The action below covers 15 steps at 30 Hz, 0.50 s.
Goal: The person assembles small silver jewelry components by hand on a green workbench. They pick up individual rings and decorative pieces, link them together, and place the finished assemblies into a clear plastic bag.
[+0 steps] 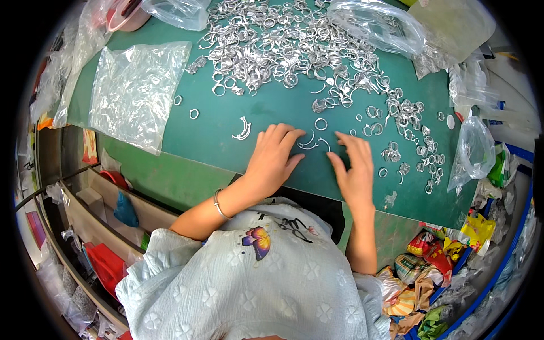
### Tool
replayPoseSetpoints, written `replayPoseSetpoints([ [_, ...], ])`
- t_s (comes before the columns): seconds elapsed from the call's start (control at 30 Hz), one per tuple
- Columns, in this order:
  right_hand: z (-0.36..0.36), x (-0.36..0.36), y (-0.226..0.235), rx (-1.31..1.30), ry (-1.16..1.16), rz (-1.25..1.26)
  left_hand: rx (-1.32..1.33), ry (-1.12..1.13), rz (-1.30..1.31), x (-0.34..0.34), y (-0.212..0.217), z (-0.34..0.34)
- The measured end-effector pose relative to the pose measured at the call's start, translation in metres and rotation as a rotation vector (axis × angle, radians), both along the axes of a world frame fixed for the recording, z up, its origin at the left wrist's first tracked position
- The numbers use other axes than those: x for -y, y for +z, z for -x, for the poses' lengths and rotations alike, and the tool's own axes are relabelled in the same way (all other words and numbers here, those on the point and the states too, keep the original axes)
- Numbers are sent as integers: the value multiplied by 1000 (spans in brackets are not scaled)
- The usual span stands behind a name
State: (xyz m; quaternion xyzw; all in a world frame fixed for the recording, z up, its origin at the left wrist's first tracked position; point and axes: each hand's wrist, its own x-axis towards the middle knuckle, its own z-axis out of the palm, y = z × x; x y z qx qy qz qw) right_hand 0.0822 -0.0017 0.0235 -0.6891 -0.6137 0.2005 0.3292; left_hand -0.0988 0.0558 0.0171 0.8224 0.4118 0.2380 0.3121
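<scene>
My left hand [272, 156] rests over the green table with its fingers bent and its thumb apart from the index finger; nothing shows in its grip. Beside its fingertips lie thin, curved silver pieces [309, 146], like open rings. My right hand [356, 169] is to the right, thumb and index finger apart, close to another curved silver piece [325, 144] without visibly holding it. Just beyond, between the hands, a round silver ring [321, 124] lies flat. A small group of nested silver arcs [243, 129] sits left of my left hand.
A large heap of silver rings [283, 48] spreads over the far side of the green table [209, 150]. Smaller clusters of rings [405, 116] lie at right. A flat clear plastic bag [136, 93] is at left, another clear bag [473, 147] at the right edge.
</scene>
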Motion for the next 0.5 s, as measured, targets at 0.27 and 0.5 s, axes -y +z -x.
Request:
replayPoseSetpoints([
  [0.27, 18, 2, 4, 12, 9, -32, 27, 4, 87, 3, -2, 8],
  [0.5, 23, 6, -14, -8, 100, -51, 48, 50, -33, -2, -8, 11],
])
